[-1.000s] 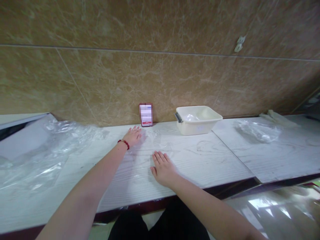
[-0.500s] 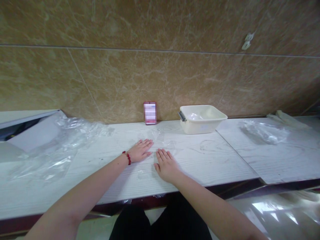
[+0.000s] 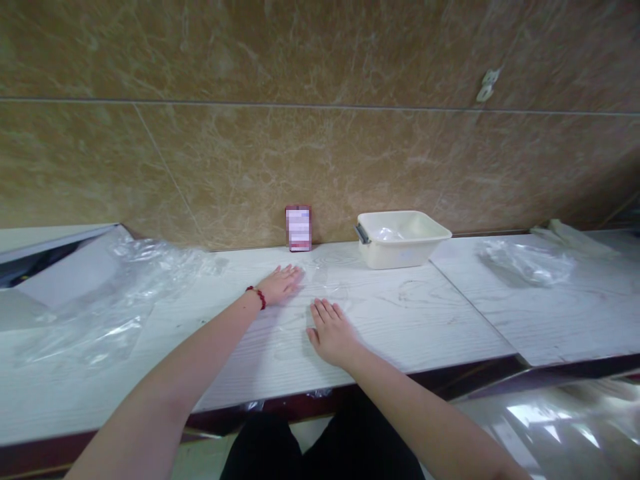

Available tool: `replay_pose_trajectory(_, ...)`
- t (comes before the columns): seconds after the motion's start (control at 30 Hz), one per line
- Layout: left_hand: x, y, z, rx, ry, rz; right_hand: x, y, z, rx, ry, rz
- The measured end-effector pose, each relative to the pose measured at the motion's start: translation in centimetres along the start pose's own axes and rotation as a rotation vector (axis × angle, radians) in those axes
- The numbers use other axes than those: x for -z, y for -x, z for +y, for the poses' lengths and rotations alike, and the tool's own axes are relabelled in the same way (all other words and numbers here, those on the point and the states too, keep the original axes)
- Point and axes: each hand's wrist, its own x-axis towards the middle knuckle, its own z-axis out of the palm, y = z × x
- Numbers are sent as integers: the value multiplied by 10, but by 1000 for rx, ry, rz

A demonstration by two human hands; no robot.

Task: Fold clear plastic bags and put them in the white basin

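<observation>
We press a clear plastic sheet flat on the white table at frame centre, left hand and right hand palms down, fingers stretched, clasping nothing (its edges barely show).

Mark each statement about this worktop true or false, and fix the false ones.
1. The left hand and the right hand lie flat, palms down, on the white wood-grain table. True.
2. The red bead bracelet is on the right wrist. False: it is on the left wrist.
3. The cream rectangular plastic tub stands by the wall, to the right of the small red-edged card. True.
4. The right hand grips the tub's handle. False: it rests open on the table, well apart from the tub.
5. Crumpled clear plastic sheeting lies at the table's left. True.
</observation>
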Motion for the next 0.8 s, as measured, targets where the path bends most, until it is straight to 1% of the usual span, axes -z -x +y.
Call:
replay_pose_trajectory(0.03,0,-5,8,-68,15,-13,0,0,0,2,1,0)
replay_pose_trajectory(0.07,0,-11,14,-107,26,-26,1,0,0,3,2,-1)
replay_pose_trajectory(0.13,-1,-20,21,-130,43,-40,2,0,-1,5,1,-3)
replay_pose_trajectory(0.2,-2,-26,20,-113,52,-38,2,0,-1,3,1,-9)
replay_pose_trajectory(0.37,0,-37,4,-70,33,-46,2,0,0,-5,-1,-26)
replay_pose_trajectory(0.57,-3,-47,-7,-2,21,-37,2,-1,-1,-3,-11,-5)
replay_pose_trajectory(0.7,-2,-47,-12,119,47,-24,1,0,0,-8,-19,-15)
replay_pose_trajectory(0.8,4,-40,-9,177,49,41,2,0,1,-16,-29,-16)
